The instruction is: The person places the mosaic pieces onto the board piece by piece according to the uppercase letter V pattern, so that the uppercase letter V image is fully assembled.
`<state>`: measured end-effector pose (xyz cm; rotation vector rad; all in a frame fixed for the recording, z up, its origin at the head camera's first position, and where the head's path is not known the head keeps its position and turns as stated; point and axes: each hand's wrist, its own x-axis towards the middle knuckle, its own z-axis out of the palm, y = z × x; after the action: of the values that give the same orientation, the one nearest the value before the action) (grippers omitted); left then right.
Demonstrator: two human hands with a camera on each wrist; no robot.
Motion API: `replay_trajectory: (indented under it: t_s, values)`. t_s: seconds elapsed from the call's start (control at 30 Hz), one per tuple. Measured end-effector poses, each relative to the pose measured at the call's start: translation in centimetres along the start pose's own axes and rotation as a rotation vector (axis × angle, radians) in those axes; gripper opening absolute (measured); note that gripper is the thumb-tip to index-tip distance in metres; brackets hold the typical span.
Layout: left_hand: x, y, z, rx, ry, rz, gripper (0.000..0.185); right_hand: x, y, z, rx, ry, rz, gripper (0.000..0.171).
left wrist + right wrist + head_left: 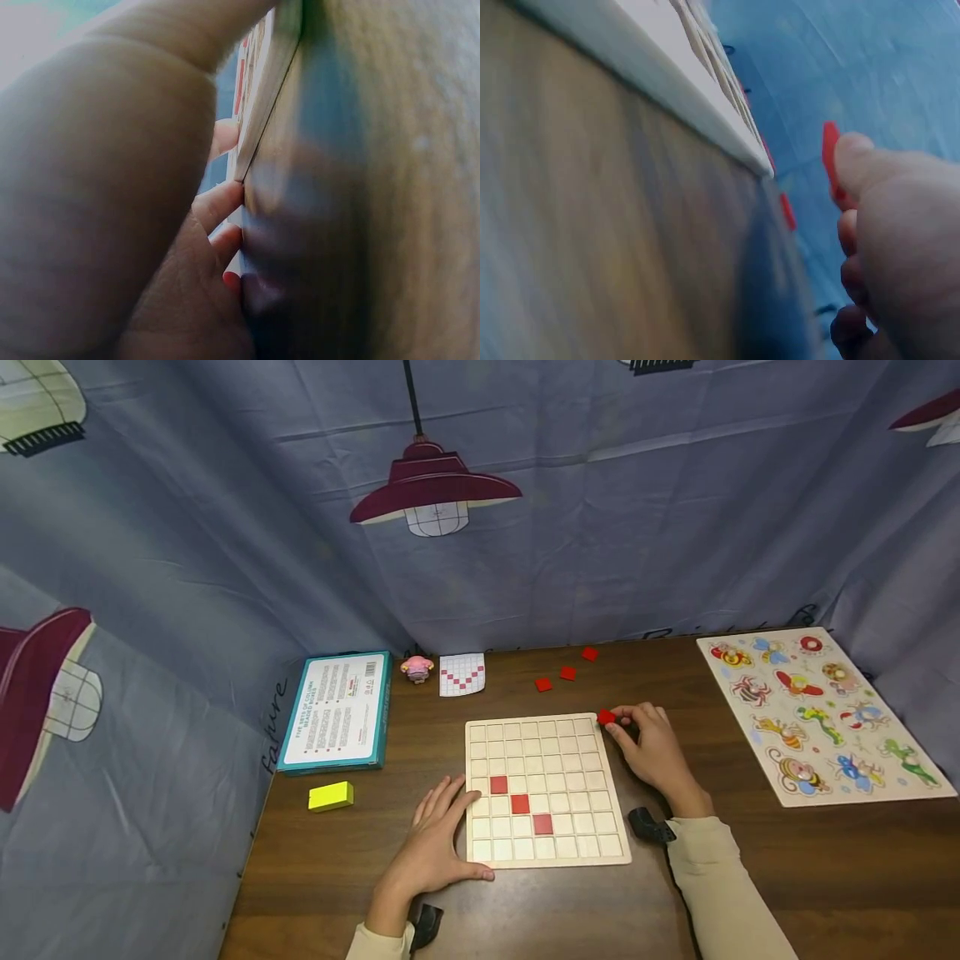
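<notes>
A teal booklet point(336, 712), yellow block point(331, 796), pink pig figurine point(417, 668) and animal peg puzzle point(821, 712) on a brown worktop point(750, 860), lamp-print curtain point(225, 527) behind.

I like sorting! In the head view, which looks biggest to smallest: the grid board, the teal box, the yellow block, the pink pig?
1. Grid board
2. Teal box
3. Yellow block and pink pig: they look nearly alike, and the pig sits farther away, so unsure.

Bare bench point(585, 918) runs along the near edge, crossed only by the two forearms. The grid board point(546, 789) fills the middle, with the left hand point(438, 835) against its left edge and the right hand point(652, 747) at its far right corner. Behind the board, three loose red tiles point(567, 673), a pattern card point(462, 674) and a pink figure point(417, 668) stand before the curtain. An open strip separates the board from the animal puzzle point(821, 714) at the right edge. The teal box point(337, 710) and yellow block point(331, 796) crowd the left edge.
</notes>
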<state>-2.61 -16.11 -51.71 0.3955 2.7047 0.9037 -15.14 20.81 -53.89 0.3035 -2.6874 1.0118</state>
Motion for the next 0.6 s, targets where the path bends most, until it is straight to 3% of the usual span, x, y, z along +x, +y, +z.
replay_trajectory:
  t_s: [0.33, 0.6]
  values:
    - [-0.1, -0.1, 0.0, 0.000, 0.024, 0.029, 0.113, 0.0, -6.7, 0.1, 0.015, 0.039, -0.158, 0.027]
    - [-0.1, -0.1, 0.1, 0.004, 0.010, 0.020, 0.114, -0.5, -10.7, 2.6, 0.044, -0.057, -0.210, 0.028]
